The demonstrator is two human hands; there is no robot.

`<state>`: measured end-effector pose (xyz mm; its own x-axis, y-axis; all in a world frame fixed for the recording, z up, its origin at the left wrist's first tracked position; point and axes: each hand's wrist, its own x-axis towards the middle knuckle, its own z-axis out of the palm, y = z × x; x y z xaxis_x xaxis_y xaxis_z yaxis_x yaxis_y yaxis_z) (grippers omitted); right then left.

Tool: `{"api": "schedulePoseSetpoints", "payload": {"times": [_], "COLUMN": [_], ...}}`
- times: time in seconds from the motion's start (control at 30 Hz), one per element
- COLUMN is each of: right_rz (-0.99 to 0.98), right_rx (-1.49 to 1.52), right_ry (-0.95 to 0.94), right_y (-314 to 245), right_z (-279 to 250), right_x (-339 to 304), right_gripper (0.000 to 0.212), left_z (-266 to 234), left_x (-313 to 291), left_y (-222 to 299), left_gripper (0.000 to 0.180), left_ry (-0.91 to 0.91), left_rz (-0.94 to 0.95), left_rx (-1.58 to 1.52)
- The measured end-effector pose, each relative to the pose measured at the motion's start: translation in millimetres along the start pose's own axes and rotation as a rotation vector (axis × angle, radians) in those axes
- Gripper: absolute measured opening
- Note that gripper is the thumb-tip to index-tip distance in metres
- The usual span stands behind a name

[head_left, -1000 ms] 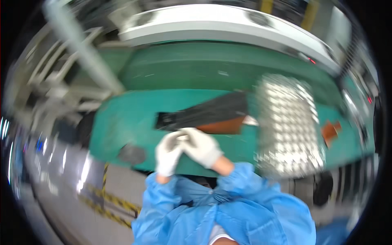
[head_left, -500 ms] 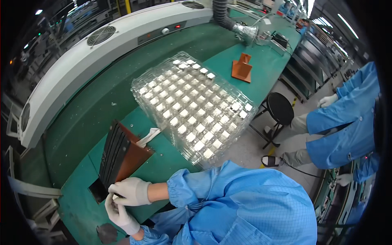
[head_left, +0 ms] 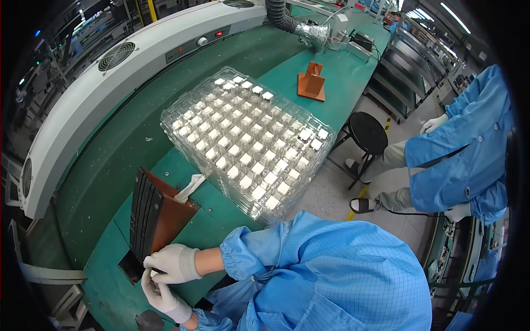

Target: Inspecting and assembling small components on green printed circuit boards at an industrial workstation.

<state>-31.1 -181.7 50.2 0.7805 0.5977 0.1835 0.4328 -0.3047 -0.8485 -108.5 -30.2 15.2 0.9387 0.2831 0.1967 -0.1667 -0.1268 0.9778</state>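
My right hand (head_left: 175,262), in a white glove, is bent with its fingers closed beside the lower end of a black ribbed panel on a brown stand (head_left: 168,212). Just below it, my left hand (head_left: 164,298), also gloved, curls its fingers up so that the fingertips of both hands meet. What they pinch between them is hidden by the gloves. Close by on the green bench (head_left: 190,287) lies a dark rectangular patch (head_left: 131,267). A crumpled white wipe (head_left: 191,187) rests against the stand.
A clear plastic tray (head_left: 251,146) with rows of small silvery square pieces lies across the bench. Beyond it stands an orange-brown bracket (head_left: 312,85). A white fan housing (head_left: 132,66) runs along the far side. At right are a black stool (head_left: 368,133) and a co-worker in blue (head_left: 464,154).
The whole view has shifted slightly, so the tray and bench sit further left and higher. Both my hands stay together at the same spot beside the stand.
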Motion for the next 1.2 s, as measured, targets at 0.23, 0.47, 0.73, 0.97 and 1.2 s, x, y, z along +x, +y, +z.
{"api": "schedulePoseSetpoints", "payload": {"times": [0.23,0.47,0.73,0.97,1.2], "right_rz": [-0.015,-0.012,-0.019,-0.023,-0.031], "right_rx": [-0.006,-0.004,-0.019,-0.019,-0.016], "right_ry": [0.0,0.015,0.03,0.041,0.035], "right_y": [0.4,3.1,4.6,5.6,4.8], "right_z": [2.6,-0.7,4.0,1.3,1.1], "right_x": [2.7,0.8,1.8,0.1,1.2], "right_gripper": [0.031,0.032,0.032,0.033,0.032], "left_z": [1.1,12.9,13.2,12.8,11.9], "left_x": [1.1,-1.1,-1.9,-1.6,-0.8], "left_y": [5.2,16.3,17.1,14.0,15.1], "left_gripper": [0.039,0.04,0.041,0.042,0.042], "left_ry": [0.018,0.023,0.038,0.016,0.008], "left_rz": [-0.018,-0.033,-0.025,-0.01,-0.001], "left_rx": [-0.019,0.022,0.037,0.015,0.027]}}
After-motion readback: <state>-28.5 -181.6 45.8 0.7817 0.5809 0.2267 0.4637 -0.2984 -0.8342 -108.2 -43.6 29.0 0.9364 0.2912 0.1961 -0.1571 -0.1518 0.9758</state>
